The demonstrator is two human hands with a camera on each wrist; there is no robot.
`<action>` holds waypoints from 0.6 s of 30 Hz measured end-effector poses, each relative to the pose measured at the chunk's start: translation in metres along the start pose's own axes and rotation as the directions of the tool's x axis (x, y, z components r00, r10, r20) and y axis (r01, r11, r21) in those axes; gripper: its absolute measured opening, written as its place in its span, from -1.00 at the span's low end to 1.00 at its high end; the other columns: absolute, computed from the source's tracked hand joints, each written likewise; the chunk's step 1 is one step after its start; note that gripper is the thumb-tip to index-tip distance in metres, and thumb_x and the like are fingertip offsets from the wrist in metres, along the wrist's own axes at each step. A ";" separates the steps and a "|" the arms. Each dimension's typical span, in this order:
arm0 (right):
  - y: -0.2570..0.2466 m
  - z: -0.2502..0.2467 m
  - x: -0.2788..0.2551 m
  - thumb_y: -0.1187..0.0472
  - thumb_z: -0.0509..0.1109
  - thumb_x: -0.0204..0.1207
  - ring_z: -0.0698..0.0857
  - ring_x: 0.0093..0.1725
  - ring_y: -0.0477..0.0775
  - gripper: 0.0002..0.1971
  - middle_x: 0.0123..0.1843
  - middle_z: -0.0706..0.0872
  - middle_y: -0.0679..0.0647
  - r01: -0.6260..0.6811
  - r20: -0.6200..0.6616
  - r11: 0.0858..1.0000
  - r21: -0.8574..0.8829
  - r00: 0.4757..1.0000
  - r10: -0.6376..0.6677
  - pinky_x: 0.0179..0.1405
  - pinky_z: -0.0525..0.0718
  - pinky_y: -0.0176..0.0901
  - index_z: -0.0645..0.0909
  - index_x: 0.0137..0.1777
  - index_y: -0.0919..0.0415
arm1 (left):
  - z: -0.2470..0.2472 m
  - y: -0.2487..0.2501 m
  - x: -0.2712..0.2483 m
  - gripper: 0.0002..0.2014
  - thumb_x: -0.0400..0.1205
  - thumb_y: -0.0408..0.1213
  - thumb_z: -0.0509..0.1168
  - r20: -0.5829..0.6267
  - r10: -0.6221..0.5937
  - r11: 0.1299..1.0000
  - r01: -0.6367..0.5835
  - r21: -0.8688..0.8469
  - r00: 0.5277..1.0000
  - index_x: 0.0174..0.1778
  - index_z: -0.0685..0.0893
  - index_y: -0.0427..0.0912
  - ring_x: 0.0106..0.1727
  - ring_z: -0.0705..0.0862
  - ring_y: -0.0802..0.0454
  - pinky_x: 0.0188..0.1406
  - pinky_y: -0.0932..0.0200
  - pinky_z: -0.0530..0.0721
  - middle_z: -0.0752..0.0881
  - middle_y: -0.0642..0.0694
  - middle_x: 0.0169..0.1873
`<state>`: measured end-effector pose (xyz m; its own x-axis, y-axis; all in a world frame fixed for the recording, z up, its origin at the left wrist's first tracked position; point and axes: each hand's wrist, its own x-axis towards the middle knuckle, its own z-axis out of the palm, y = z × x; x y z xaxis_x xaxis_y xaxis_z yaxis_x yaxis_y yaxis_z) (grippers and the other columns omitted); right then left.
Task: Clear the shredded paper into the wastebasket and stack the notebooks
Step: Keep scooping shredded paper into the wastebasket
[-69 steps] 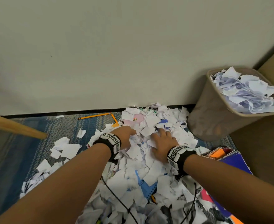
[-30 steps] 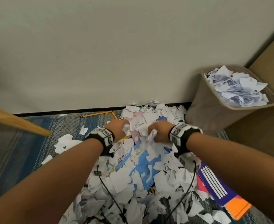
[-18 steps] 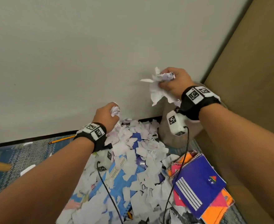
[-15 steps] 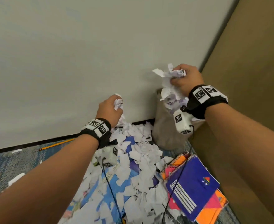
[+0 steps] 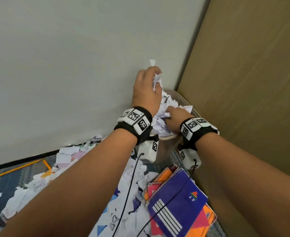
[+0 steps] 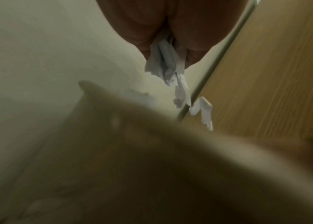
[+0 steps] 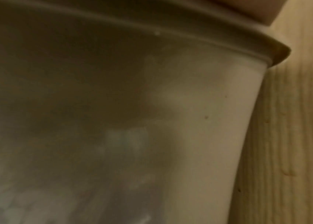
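My left hand (image 5: 147, 86) hovers over the tan wastebasket (image 5: 181, 98) and grips a wad of shredded paper (image 5: 157, 81). The left wrist view shows its fingers (image 6: 142, 37) pinching the paper (image 6: 163, 63), with a few scraps (image 6: 202, 109) dropping loose. My right hand (image 5: 176, 117) is lower, its fingers buried in the paper heaped in the basket (image 5: 159, 125), so their hold is hidden. A purple spiral notebook (image 5: 176, 206) lies on pink and orange notebooks (image 5: 200, 221) on the floor. More shredded paper (image 5: 132, 199) covers the carpet beneath my arms.
The wastebasket stands in the corner between the pale wall (image 5: 72, 65) and a wooden panel (image 5: 252, 82); its side fills the right wrist view (image 7: 190, 121). Two pencils (image 5: 17, 170) lie by the baseboard. Sensor cables (image 5: 128, 189) hang from my wrists.
Both hands lifted handfuls of paper off the floor pile and swung right to the wastebasket. The right hand has dropped into the basket; the left has come over it.
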<state>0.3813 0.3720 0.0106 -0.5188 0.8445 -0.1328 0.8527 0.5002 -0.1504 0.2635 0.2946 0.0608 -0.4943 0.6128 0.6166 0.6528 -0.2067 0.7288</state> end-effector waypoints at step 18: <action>-0.002 -0.003 -0.001 0.04 0.38 0.45 0.43 0.48 0.23 -0.46 0.50 0.40 0.15 -0.045 -0.086 0.984 0.173 0.994 0.060 0.44 0.50 0.14 0.41 0.44 0.02 | 0.049 -0.042 -0.018 -0.63 0.65 -0.06 0.14 0.748 -0.430 0.675 -0.370 0.638 0.506 0.36 0.54 -0.01 0.21 0.62 -0.16 0.07 -0.07 0.54 0.68 -0.11 0.21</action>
<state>0.3799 0.3708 0.0139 -0.4593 0.8865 -0.0571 0.8518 0.4212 -0.3116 0.2727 0.3293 0.0045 -0.1012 0.9694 -0.2238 0.9900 0.1204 0.0737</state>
